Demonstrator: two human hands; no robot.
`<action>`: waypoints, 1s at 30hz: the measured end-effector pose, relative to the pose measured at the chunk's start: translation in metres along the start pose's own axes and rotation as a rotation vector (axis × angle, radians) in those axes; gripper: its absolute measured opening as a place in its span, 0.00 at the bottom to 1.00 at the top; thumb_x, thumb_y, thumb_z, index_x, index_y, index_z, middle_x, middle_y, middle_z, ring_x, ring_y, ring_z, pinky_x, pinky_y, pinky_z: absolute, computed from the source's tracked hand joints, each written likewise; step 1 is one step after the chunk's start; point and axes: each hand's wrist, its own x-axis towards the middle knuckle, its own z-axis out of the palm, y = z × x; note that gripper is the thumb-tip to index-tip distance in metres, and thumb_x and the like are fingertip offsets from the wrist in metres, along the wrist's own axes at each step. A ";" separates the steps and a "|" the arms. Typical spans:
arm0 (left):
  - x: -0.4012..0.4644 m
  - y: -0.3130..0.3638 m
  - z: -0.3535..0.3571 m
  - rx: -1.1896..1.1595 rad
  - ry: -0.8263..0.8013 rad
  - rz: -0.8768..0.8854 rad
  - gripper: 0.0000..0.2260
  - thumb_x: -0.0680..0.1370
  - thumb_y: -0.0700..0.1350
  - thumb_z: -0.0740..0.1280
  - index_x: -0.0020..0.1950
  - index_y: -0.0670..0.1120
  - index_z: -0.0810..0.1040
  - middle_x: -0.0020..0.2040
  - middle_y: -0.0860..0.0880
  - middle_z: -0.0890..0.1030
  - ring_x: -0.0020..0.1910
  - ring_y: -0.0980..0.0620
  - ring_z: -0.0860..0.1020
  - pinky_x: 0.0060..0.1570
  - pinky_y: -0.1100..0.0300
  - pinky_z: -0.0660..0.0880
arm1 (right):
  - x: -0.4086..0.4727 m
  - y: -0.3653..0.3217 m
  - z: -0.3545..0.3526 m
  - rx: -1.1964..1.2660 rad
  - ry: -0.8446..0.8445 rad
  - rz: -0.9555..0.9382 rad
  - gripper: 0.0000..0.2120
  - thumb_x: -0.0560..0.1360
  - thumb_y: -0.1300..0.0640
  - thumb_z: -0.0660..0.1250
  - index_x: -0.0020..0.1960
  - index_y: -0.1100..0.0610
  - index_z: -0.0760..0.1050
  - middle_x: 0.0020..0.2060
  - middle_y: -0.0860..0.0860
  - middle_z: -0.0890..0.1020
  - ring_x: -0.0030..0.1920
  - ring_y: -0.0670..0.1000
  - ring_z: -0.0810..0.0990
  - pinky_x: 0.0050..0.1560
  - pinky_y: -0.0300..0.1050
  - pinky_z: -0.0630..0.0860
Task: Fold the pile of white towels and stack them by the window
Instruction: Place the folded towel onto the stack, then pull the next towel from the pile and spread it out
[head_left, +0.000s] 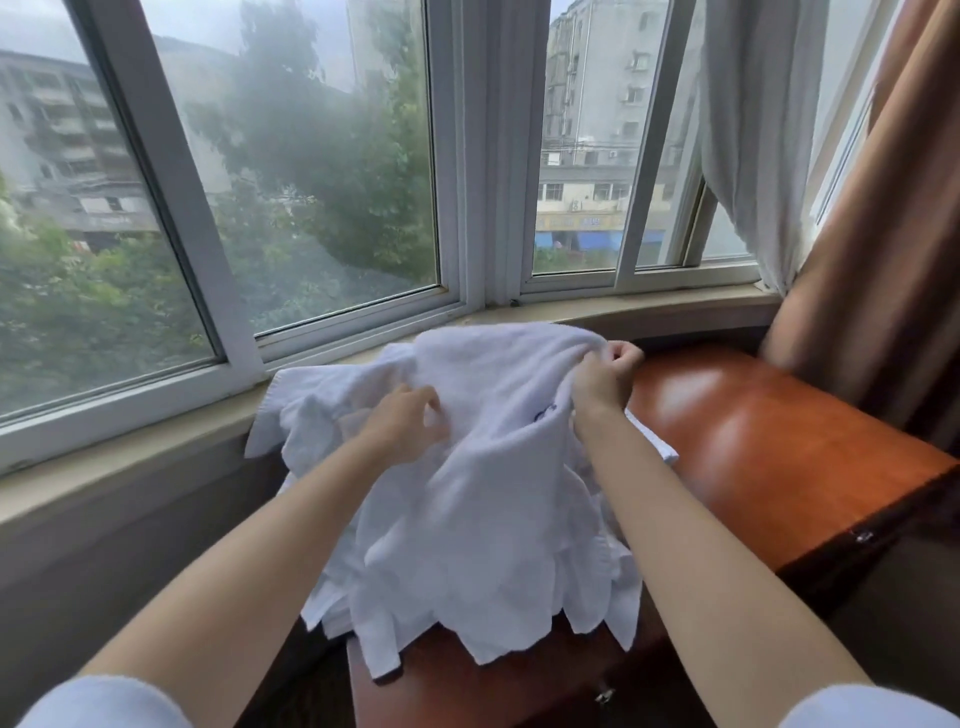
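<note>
Hands gripping towel, wooden table

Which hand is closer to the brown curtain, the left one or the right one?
The right. The right hand pinches the far edge of the top towel, toward the brown curtain. The left hand rests on the towels, farther from it.

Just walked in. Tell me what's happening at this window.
A person is sorting a heap of white towels piled on a reddish wooden table beside the window sill. The right hand pinches the top towel's edge and lifts it, while the left hand rests on the cloth with its fingers loosely curled. The towels are still crumpled; no folded stack shows on the table or sill.
</note>
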 end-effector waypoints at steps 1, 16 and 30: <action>-0.004 0.005 0.002 -0.105 -0.021 0.013 0.22 0.74 0.50 0.73 0.65 0.46 0.73 0.59 0.46 0.75 0.59 0.43 0.75 0.54 0.57 0.70 | 0.006 0.010 -0.002 -0.077 -0.092 0.067 0.08 0.77 0.64 0.59 0.52 0.54 0.65 0.45 0.52 0.75 0.43 0.53 0.72 0.43 0.42 0.68; 0.008 0.092 -0.020 -0.908 0.221 0.405 0.06 0.77 0.38 0.69 0.50 0.47 0.76 0.41 0.51 0.76 0.38 0.56 0.73 0.39 0.65 0.70 | -0.005 0.022 -0.032 -0.576 -0.588 -0.267 0.20 0.72 0.50 0.73 0.62 0.51 0.73 0.54 0.52 0.81 0.56 0.54 0.79 0.53 0.52 0.78; 0.065 0.142 0.056 -0.319 0.026 0.310 0.46 0.68 0.70 0.67 0.79 0.56 0.51 0.79 0.49 0.51 0.78 0.50 0.48 0.74 0.52 0.50 | 0.085 0.003 -0.118 0.471 -0.112 0.076 0.11 0.76 0.60 0.58 0.36 0.54 0.72 0.25 0.48 0.76 0.26 0.48 0.74 0.27 0.37 0.68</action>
